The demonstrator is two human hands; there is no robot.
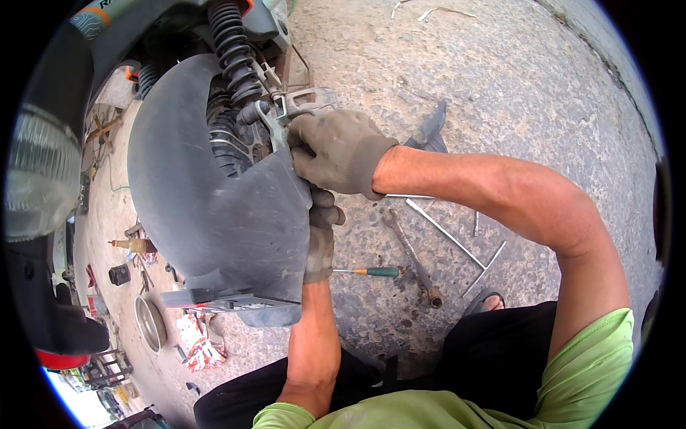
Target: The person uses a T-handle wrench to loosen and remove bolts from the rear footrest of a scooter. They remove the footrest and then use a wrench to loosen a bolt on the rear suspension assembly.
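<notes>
You're at the dark mudguard (229, 214), just beside the coil spring (231, 50)! Your right hand (336, 151) curls at the metal bracket (273, 129), your left hand (321, 239) at the mudguard's edge; what either pinches, I can't tell. Down left, a round basin (148, 325) sits near a red-and-white bag (200, 344), both contents unclear.

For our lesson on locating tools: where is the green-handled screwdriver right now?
In the head view, just right of and below centre, the screwdriver lies on the floor, between the left hand and the long wrench.
</notes>
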